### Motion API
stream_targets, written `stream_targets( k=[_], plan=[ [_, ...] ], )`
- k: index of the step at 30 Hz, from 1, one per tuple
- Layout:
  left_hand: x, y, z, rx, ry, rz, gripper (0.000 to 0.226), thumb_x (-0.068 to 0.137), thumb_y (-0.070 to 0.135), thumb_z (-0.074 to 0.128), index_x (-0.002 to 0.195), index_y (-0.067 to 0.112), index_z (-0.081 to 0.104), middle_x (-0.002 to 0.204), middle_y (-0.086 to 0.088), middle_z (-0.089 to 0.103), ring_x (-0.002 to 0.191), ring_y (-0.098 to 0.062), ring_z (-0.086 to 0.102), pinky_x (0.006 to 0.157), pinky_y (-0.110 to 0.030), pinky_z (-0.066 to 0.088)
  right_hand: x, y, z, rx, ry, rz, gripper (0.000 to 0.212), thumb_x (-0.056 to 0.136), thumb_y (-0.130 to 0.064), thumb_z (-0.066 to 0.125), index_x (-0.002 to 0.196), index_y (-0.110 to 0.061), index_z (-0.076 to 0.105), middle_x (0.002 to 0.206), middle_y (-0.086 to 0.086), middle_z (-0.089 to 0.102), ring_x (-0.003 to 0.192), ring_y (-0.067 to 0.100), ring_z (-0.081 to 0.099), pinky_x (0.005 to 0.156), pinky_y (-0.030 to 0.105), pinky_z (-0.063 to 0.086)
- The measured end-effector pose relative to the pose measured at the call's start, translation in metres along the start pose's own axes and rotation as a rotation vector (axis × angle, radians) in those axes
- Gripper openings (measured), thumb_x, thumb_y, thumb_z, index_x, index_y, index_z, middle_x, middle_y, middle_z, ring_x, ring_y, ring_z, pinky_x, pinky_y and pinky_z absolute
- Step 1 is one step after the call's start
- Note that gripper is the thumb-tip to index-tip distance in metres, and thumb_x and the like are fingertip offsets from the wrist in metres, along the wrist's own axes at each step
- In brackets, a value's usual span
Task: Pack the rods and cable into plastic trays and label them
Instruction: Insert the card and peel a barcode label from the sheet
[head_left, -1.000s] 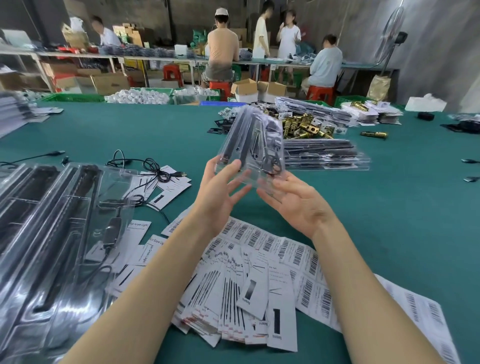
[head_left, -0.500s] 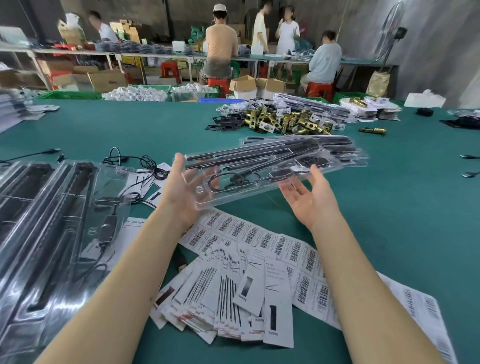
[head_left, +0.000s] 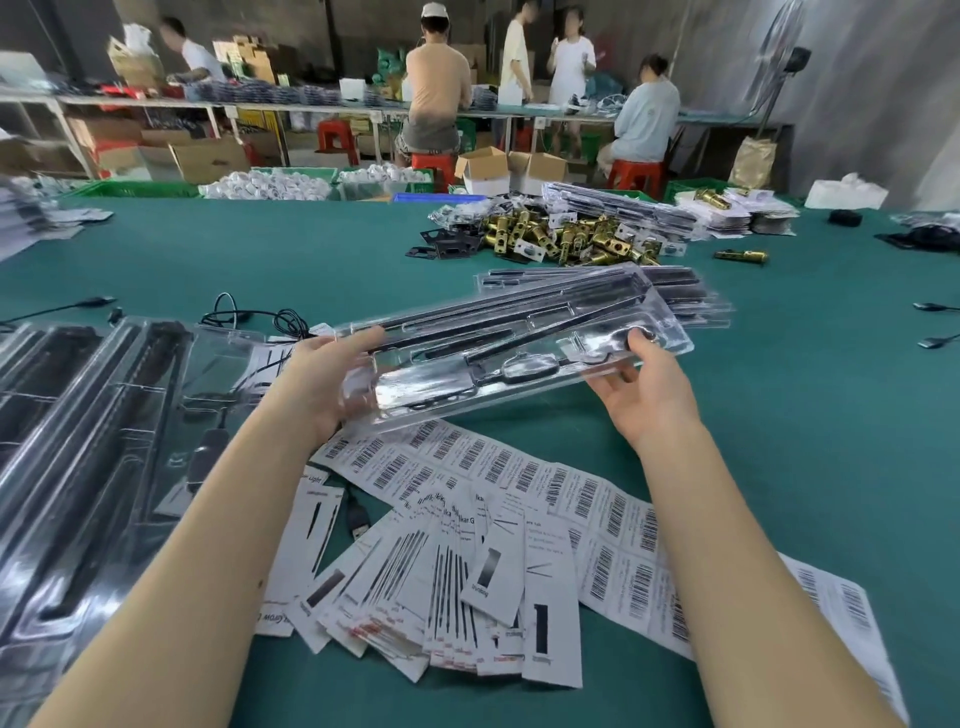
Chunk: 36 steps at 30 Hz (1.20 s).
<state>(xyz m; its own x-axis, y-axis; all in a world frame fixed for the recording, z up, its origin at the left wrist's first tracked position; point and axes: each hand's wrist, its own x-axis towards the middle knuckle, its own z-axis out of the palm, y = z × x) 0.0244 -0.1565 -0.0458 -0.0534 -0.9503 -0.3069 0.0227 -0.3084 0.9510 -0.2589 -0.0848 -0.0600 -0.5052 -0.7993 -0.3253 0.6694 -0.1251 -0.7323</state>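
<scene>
A clear plastic tray (head_left: 519, 338) with black rods and a coiled black cable inside hangs flat above the green table, tilted up to the right. My left hand (head_left: 324, 379) grips its left end, thumb on top. My right hand (head_left: 641, 392) holds the right end from below, thumb over the rim. Sheets of barcode labels (head_left: 587, 499) and a fan of printed cards (head_left: 452, 587) lie under it. More packed trays (head_left: 680, 296) are stacked just behind.
Large clear trays (head_left: 88, 441) with rods fill the left. Loose black cables (head_left: 249, 317) lie behind my left hand. A heap of brass latch parts (head_left: 566, 239) sits farther back. Several people work at a far bench.
The tray has gone from standing on end to lying flat and lengthwise. My hands have spread apart to its two ends and lowered it slightly toward the table.
</scene>
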Motion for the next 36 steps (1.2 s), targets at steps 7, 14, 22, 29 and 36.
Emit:
stream_targets(
  k=[7, 14, 22, 29, 36],
  plan=[
    [0.004, -0.009, 0.007, 0.152, 0.093, 0.191, 0.068, 0.079, -0.009, 0.075, 0.122, 0.018, 0.030, 0.113, -0.016, 0.055, 0.084, -0.020, 0.064, 0.052, -0.022, 0.057, 0.004, -0.010, -0.011, -0.138, 0.088, -0.049, 0.023, 0.101, -0.010, 0.056, 0.123, -0.008, 0.055, 0.106, 0.015, 0.071, 0.086, 0.025, 0.074, 0.062, 0.037, 0.063],
    [0.001, -0.016, 0.014, 0.245, 0.020, 0.169, 0.049, 0.085, 0.000, 0.070, 0.110, 0.027, 0.037, 0.111, -0.007, 0.058, 0.062, -0.021, 0.068, 0.052, -0.034, 0.059, 0.006, -0.045, -0.036, -0.899, 0.093, 0.096, 0.032, 0.098, -0.041, 0.063, 0.104, -0.010, 0.060, 0.076, 0.011, 0.077, 0.054, 0.012, 0.072, 0.035, 0.017, 0.047],
    [0.002, -0.029, 0.020, 0.564, 0.094, 0.368, 0.030, 0.093, 0.021, 0.065, 0.116, 0.022, 0.046, 0.103, -0.005, 0.062, 0.086, -0.025, 0.063, 0.080, -0.043, 0.055, -0.004, -0.050, -0.025, -1.404, -0.004, 0.131, 0.048, 0.098, -0.045, 0.062, 0.095, 0.003, 0.071, 0.070, 0.009, 0.076, 0.053, 0.009, 0.071, 0.036, 0.015, 0.046],
    [-0.001, -0.023, 0.023, 0.749, 0.209, 0.647, 0.013, 0.095, 0.024, 0.062, 0.106, 0.018, 0.059, 0.116, -0.001, 0.061, 0.116, -0.024, 0.053, 0.089, -0.032, 0.039, -0.029, -0.027, 0.019, -1.676, -0.449, 0.066, 0.027, 0.095, -0.041, 0.067, 0.096, -0.015, 0.076, 0.080, -0.003, 0.078, 0.072, 0.011, 0.076, 0.056, 0.019, 0.053],
    [-0.034, -0.002, 0.051, 0.853, -0.284, 0.785, 0.005, 0.095, 0.024, 0.066, 0.099, 0.021, 0.066, 0.092, 0.014, 0.068, 0.083, 0.006, 0.062, 0.070, -0.002, 0.044, -0.039, -0.023, 0.035, -1.793, -0.609, 0.145, 0.015, 0.091, -0.031, 0.074, 0.098, -0.017, 0.075, 0.085, -0.004, 0.079, 0.077, 0.010, 0.076, 0.064, 0.020, 0.056]
  ],
)
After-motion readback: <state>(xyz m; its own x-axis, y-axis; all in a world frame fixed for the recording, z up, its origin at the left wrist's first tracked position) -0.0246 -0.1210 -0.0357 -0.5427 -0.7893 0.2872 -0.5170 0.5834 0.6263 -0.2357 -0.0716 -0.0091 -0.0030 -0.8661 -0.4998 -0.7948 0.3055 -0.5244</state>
